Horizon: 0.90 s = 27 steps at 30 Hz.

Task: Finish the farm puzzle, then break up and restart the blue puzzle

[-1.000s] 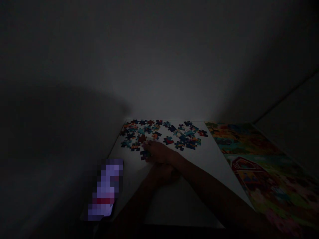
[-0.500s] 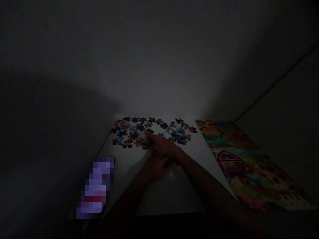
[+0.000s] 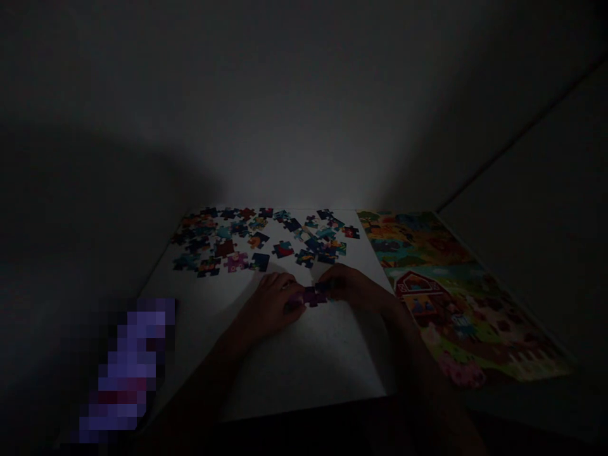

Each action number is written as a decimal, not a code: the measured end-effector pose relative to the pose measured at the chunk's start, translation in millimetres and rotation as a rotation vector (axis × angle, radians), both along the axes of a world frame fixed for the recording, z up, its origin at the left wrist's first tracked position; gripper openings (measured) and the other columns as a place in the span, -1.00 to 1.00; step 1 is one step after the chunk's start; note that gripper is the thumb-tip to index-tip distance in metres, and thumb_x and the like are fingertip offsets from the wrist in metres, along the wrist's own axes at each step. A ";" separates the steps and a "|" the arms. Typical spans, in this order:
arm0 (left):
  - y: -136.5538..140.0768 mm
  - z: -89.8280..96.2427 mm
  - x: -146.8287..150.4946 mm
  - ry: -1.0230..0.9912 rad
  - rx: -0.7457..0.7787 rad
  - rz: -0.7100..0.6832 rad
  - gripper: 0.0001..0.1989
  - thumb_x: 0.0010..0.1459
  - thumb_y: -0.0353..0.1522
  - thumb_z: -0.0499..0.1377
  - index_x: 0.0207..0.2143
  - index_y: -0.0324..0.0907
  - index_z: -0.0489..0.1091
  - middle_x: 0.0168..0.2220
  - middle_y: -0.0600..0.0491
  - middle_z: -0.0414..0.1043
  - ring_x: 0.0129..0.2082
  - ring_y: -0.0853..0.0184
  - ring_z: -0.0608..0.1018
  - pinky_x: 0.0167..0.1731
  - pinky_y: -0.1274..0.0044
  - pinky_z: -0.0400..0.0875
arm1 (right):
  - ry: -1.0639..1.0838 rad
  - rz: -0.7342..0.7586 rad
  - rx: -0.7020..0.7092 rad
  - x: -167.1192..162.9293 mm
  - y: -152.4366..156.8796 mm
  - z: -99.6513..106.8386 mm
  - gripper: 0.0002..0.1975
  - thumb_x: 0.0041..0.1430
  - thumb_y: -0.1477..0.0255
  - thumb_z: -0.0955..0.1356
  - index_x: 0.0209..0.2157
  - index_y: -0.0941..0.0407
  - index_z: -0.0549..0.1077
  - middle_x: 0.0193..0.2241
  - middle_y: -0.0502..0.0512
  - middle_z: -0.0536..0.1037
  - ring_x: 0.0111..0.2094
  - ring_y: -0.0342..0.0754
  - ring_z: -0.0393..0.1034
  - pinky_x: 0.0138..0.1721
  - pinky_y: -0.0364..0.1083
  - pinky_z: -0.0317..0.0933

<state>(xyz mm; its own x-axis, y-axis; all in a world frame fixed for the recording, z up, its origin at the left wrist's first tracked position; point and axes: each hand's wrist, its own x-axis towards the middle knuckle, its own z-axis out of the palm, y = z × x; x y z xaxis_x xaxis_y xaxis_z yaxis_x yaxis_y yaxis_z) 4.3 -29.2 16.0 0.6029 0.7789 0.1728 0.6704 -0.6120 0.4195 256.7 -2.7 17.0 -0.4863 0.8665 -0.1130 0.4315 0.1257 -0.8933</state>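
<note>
Purple joined jigsaw pieces (image 3: 311, 296) lie on the white table in front of me, between my two hands. My left hand (image 3: 270, 307) grips their left end, thumb and fingers closed on it. At the upper right of those pieces, my right hand (image 3: 354, 288) pinches a dark jigsaw piece (image 3: 323, 287) against them. Whether this piece is locked in is too dim to see. Just beyond my hands lie loose pieces, among them a pink one (image 3: 236, 261) and a dark blue one (image 3: 259, 262).
Many loose jigsaw pieces (image 3: 225, 247) spread over the far part of the white table (image 3: 285, 380). Colourful picture sheets (image 3: 456, 316) with a farm scene cover the right side. A blurred-out lit phone-like object (image 3: 128, 361) sits at the left edge. A pale wall rises behind.
My right hand has drawn back from the loose pieces, toward me and to the right, uncrossing from over my left hand. Both hands now meet at the purple pieces. The view has shifted.
</note>
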 end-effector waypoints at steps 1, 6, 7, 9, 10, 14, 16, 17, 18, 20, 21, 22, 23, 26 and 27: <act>0.5 0.2 0.0 0.009 -0.005 0.001 -0.73 0.18 -0.30 0.21 -0.06 -0.12 0.41 -0.03 -0.01 0.39 0.00 0.16 0.38 0.05 0.29 0.26 | -0.026 -0.002 0.051 -0.8 -0.7 -0.1 -0.74 0.03 0.48 0.43 -0.17 0.08 0.51 -0.24 0.05 0.49 -0.20 -0.03 0.39 -0.17 -0.06 0.28; 2.9 -0.7 0.2 0.026 -0.006 -0.004 -0.73 0.19 -0.28 0.19 -0.06 -0.11 0.41 -0.05 0.00 0.39 -0.02 0.16 0.39 0.03 0.30 0.27 | -0.118 0.059 0.168 -1.1 -8.0 3.5 -0.74 0.06 0.58 0.41 -0.17 0.07 0.53 -0.15 0.10 0.43 -0.10 -0.01 0.36 -0.07 -0.04 0.26; 3.2 -1.0 0.3 0.030 -0.007 -0.005 -0.73 0.19 -0.28 0.19 -0.06 -0.11 0.41 -0.05 0.00 0.39 -0.02 0.16 0.39 0.03 0.29 0.27 | -0.134 0.057 0.179 -1.3 -9.2 3.5 -0.73 0.07 0.59 0.40 -0.16 0.07 0.52 -0.15 0.10 0.43 -0.10 -0.01 0.36 -0.07 -0.04 0.26; 3.6 -1.5 0.2 0.038 -0.009 -0.010 -0.73 0.19 -0.27 0.19 -0.06 -0.12 0.41 -0.05 -0.01 0.40 -0.03 0.16 0.39 0.03 0.29 0.27 | -0.158 0.037 0.197 -1.9 -10.9 2.7 -0.70 0.08 0.60 0.39 -0.14 0.06 0.51 -0.15 0.09 0.42 -0.10 -0.02 0.36 -0.07 -0.05 0.26; 3.7 -1.8 0.1 0.038 -0.008 -0.015 -0.73 0.20 -0.27 0.18 -0.06 -0.12 0.41 -0.05 -0.01 0.40 -0.03 0.16 0.39 0.02 0.30 0.27 | -0.167 0.023 0.201 -2.3 -11.4 2.3 -0.70 0.08 0.60 0.39 -0.12 0.06 0.50 -0.15 0.08 0.42 -0.11 -0.03 0.36 -0.07 -0.05 0.26; 4.4 -2.5 -0.8 0.020 -0.017 -0.026 -0.74 0.23 -0.24 0.14 -0.06 -0.09 0.40 -0.06 0.01 0.40 -0.04 0.17 0.39 0.01 0.29 0.28 | -0.209 -0.023 0.201 -5.3 -13.1 3.3 -0.70 0.11 0.60 0.36 -0.12 0.06 0.48 -0.16 0.06 0.41 -0.14 -0.05 0.37 -0.10 -0.06 0.26; 4.6 -2.6 -1.0 0.016 -0.020 -0.028 -0.74 0.23 -0.23 0.14 -0.05 -0.08 0.40 -0.06 0.02 0.41 -0.03 0.17 0.39 0.01 0.29 0.28 | -0.225 -0.021 0.212 -7.5 -14.3 5.1 -0.72 0.13 0.60 0.36 -0.12 0.06 0.49 -0.17 0.07 0.41 -0.14 -0.06 0.37 -0.09 -0.06 0.26; 4.7 -2.6 -1.0 0.017 -0.018 -0.032 -0.74 0.23 -0.23 0.14 -0.06 -0.08 0.40 -0.06 0.02 0.41 -0.04 0.17 0.39 0.01 0.29 0.28 | -0.233 -0.013 0.227 -8.5 -14.8 6.0 -0.73 0.14 0.59 0.36 -0.13 0.05 0.49 -0.17 0.07 0.42 -0.13 -0.04 0.37 -0.08 -0.05 0.26; 4.7 -2.5 -0.9 0.019 -0.015 -0.035 -0.75 0.24 -0.23 0.13 -0.06 -0.08 0.40 -0.06 0.02 0.41 -0.04 0.17 0.39 0.01 0.30 0.28 | -0.241 -0.003 0.245 -9.4 -15.0 6.8 -0.74 0.14 0.59 0.36 -0.13 0.05 0.50 -0.17 0.08 0.42 -0.11 -0.03 0.36 -0.07 -0.04 0.26; 4.6 -2.5 -0.7 0.024 -0.012 -0.040 -0.75 0.24 -0.24 0.13 -0.06 -0.10 0.40 -0.07 0.02 0.41 -0.05 0.17 0.39 0.00 0.30 0.28 | -0.253 0.028 0.282 -9.9 -14.2 7.6 -0.76 0.15 0.59 0.37 -0.16 0.05 0.53 -0.18 0.10 0.44 -0.08 0.00 0.35 -0.05 -0.02 0.26; 4.6 -2.6 -0.6 0.026 -0.012 -0.041 -0.74 0.24 -0.25 0.13 -0.05 -0.10 0.40 -0.07 0.02 0.41 -0.05 0.17 0.39 0.00 0.30 0.28 | -0.257 0.039 0.297 -9.4 -13.1 7.6 -0.76 0.16 0.58 0.36 -0.17 0.04 0.54 -0.18 0.10 0.45 -0.07 0.01 0.35 -0.04 -0.02 0.26; 4.6 -2.9 -0.6 0.028 -0.013 -0.041 -0.74 0.24 -0.25 0.13 -0.04 -0.10 0.40 -0.06 0.01 0.41 -0.04 0.17 0.39 0.00 0.30 0.28 | -0.259 0.039 0.309 -8.2 -11.4 7.2 -0.77 0.18 0.58 0.35 -0.16 0.04 0.54 -0.19 0.11 0.46 -0.08 0.01 0.36 -0.04 -0.02 0.26; 4.6 -3.5 -0.6 0.027 -0.011 -0.041 -0.73 0.24 -0.25 0.13 -0.03 -0.10 0.40 -0.06 0.01 0.40 -0.04 0.17 0.39 0.00 0.30 0.28 | -0.259 0.019 0.322 -6.5 -9.3 6.5 -0.76 0.21 0.58 0.32 -0.16 0.04 0.55 -0.19 0.11 0.46 -0.09 -0.01 0.37 -0.05 -0.03 0.26; 4.9 -5.7 -1.3 0.023 0.003 -0.038 -0.72 0.23 -0.27 0.14 -0.02 -0.10 0.40 -0.06 0.01 0.40 -0.03 0.17 0.39 0.02 0.30 0.28 | -0.261 -0.101 0.335 0.8 -2.6 3.8 -0.77 0.24 0.57 0.29 -0.18 0.07 0.55 -0.20 0.11 0.49 -0.15 -0.05 0.40 -0.10 -0.07 0.28; 4.9 -6.3 -1.6 0.023 0.009 -0.039 -0.72 0.23 -0.27 0.14 -0.02 -0.10 0.40 -0.06 0.01 0.40 -0.03 0.17 0.39 0.02 0.30 0.27 | -0.263 -0.139 0.327 3.3 -1.0 3.1 -0.79 0.23 0.56 0.30 -0.20 0.08 0.55 -0.22 0.11 0.49 -0.18 -0.06 0.42 -0.13 -0.08 0.28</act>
<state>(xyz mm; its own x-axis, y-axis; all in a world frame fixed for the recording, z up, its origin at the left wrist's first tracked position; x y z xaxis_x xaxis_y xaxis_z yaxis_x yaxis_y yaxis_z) 2.7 -24.3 9.7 0.6370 0.7529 0.1655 0.6549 -0.6417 0.3991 260.0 -3.7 20.2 -0.3538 0.9324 0.0734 0.6719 0.3080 -0.6736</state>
